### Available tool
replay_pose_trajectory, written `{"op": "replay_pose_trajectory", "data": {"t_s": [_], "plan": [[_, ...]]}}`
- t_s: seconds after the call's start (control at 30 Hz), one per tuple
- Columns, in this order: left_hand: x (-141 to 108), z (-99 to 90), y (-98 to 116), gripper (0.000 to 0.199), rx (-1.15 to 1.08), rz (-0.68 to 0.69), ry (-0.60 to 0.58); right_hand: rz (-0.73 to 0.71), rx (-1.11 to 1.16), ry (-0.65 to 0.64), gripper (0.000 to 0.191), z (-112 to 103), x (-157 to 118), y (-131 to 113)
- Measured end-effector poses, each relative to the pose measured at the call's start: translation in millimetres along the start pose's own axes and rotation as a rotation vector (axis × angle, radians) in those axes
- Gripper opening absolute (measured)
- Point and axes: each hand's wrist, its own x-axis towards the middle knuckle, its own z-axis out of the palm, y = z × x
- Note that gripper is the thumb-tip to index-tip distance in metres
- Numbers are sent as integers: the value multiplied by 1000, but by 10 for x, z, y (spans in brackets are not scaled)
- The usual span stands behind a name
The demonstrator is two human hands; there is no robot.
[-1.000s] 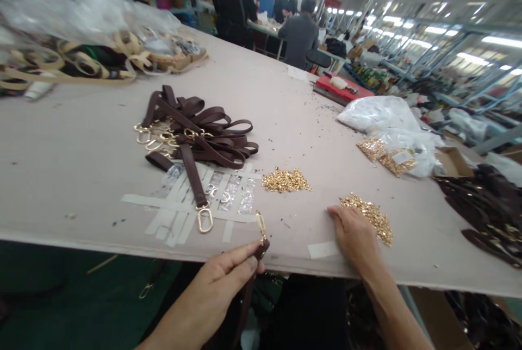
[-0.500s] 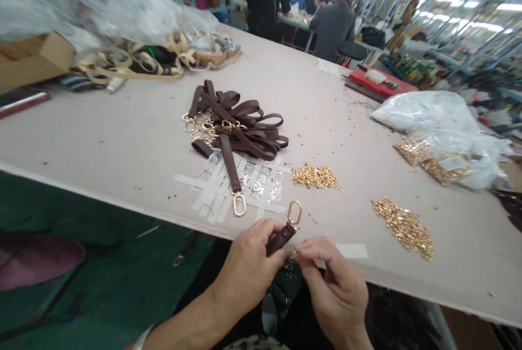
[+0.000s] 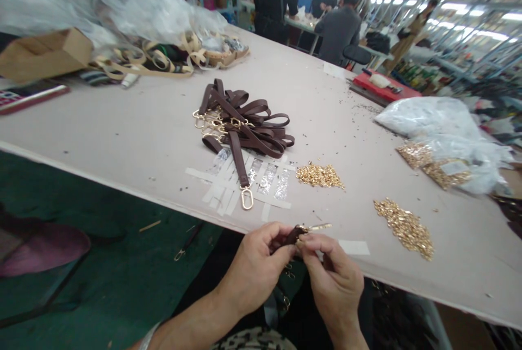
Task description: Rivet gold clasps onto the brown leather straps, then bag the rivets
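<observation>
The left hand (image 3: pixel 261 260) grasps a dark brown leather strap (image 3: pixel 292 236) near its end, thumb and fingers closed around it. The right hand (image 3: pixel 334 276) has its thumb and forefinger pinched together at that same end, touching the strap; whether a small piece sits between those fingertips cannot be told. The strap is held just over the near edge of the pale, greyish-pink table (image 3: pixel 122 138), and an oblong gold metal ring (image 3: pixel 320 226) juts from its end, seen nearly edge-on above the right hand.

Beyond the hands, a heap of looped dark brown leather straps with gold metal clasps (image 3: pixel 255 122) lies on the table. One strap points toward the person, its ring near flat clear plastic packets (image 3: pixel 267 177) that hold small shiny pieces, held down by pale tape strips (image 3: pixel 220 192). To the right lie two loose piles of small gold metal pieces, one nearer the packets (image 3: pixel 320 175), the other farther right (image 3: pixel 405 227).

Past the farther pile, a large cloudy plastic bag (image 3: pixel 432 113) rests on the table; what it holds is unclear. At its near side, two clear plastic bags (image 3: pixel 446 170) are filled with small gold pieces, one bearing a pale label. At far left stands a brown cardboard box (image 3: pixel 49 56), its contents hidden, beside crumpled clear plastic sheeting (image 3: pixel 142 10).
</observation>
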Motion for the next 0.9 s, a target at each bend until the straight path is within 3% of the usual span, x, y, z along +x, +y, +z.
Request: {"op": "replay_pose_trajectory", "data": {"t_s": [0.23, 0.47, 0.6, 0.73, 0.8, 0.9], "plan": [[-50, -10, 34, 16, 359, 165, 62, -70, -123, 12, 15, -47, -34, -74], [-109, -10, 33, 21, 528, 286, 73, 198, 203, 102, 16, 54, -39, -125], [-103, 14, -33, 22, 582, 331, 85, 380, 323, 66, 21, 59, -31, -94], [-84, 72, -91, 24, 623, 451, 93, 404, 356, 90, 24, 16, -60, -21], [-79, 94, -63, 23, 636, 517, 35, 388, 390, 91, 26, -43, -67, 4], [-29, 11, 90, 21, 750, 571, -165, 410, 416, 48, 29, -297, -59, 44]]}}
